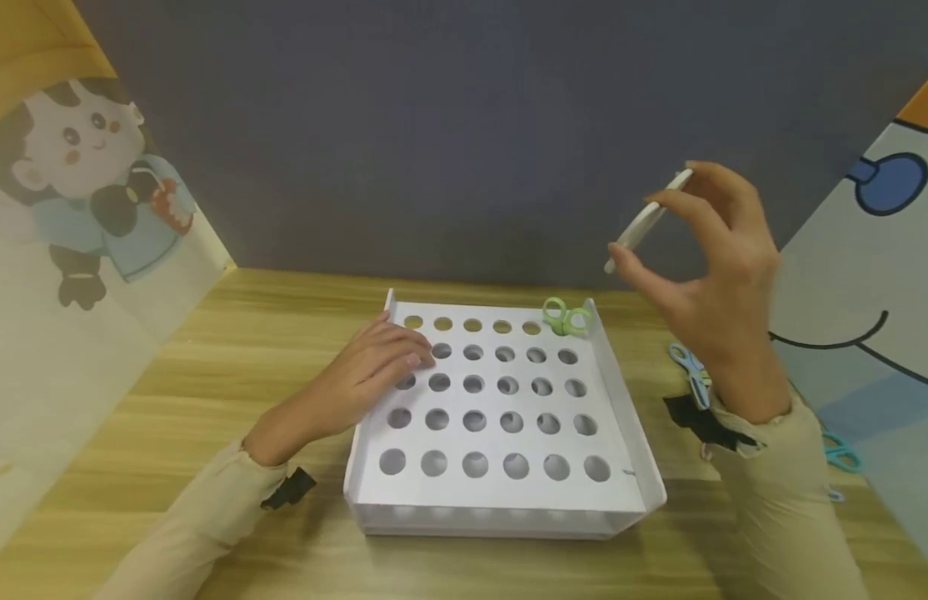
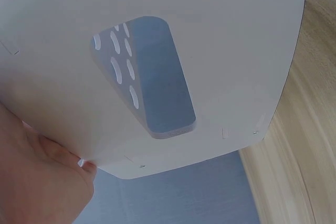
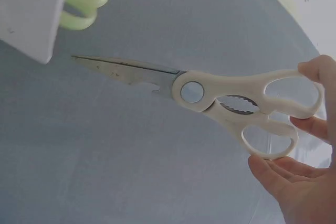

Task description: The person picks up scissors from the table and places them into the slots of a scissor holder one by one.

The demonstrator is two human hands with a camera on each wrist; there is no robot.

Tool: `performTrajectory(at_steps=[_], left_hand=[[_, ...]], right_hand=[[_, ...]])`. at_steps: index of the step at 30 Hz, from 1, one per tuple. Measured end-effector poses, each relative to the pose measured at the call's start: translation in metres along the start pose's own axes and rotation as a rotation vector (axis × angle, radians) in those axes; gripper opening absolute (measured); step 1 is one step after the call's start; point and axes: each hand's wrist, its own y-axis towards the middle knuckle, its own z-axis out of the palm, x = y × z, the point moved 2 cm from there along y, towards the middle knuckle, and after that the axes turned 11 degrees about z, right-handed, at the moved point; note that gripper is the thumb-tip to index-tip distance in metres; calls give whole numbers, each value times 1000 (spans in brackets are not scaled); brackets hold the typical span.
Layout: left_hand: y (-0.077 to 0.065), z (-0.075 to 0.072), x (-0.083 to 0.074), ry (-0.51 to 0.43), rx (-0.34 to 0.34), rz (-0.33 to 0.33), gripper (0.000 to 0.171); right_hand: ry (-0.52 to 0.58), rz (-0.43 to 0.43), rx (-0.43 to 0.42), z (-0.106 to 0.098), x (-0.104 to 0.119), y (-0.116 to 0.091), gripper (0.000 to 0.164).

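Note:
In my right hand [image 1: 722, 258], raised over the right side, is a pair of kitchen scissors [image 3: 191, 92] with white handles. Thumb and fingers pinch the handle loops, and the closed metal blades point away from the hand in the right wrist view. My left hand [image 1: 381, 367] rests on the left side of a white rack [image 1: 501, 487] with rows of round holes, its fingers lying over the top. The left wrist view shows the rack's side panel [image 2: 236, 66] with a rounded cut-out. Green-handled scissors [image 1: 561, 318] stand in the back right hole.
On the wooden table [image 1: 269, 333], right of the rack, lie blue scissors [image 1: 689, 371] and teal-handled scissors [image 1: 840, 452], partly behind the right forearm. A dark grey panel [image 1: 434, 150] rises behind the rack, with cartoon-printed walls [image 1: 112, 183] at both sides.

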Motion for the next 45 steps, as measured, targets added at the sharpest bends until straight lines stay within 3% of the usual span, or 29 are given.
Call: performTrajectory(at_steps=[13, 22, 32, 45], left_hand=[[3, 1, -1, 6, 8, 1, 27], [6, 4, -2, -5, 4, 12, 28], [7, 5, -1, -10, 11, 10, 28], [2, 1, -3, -2, -4, -4, 27]], right_hand=[[74, -148, 181, 31, 26, 6, 45], [-9, -212, 360, 49, 27, 4, 45], [49, -87, 479, 60, 17, -2, 43], [-92, 13, 818, 80, 5, -10, 42]])
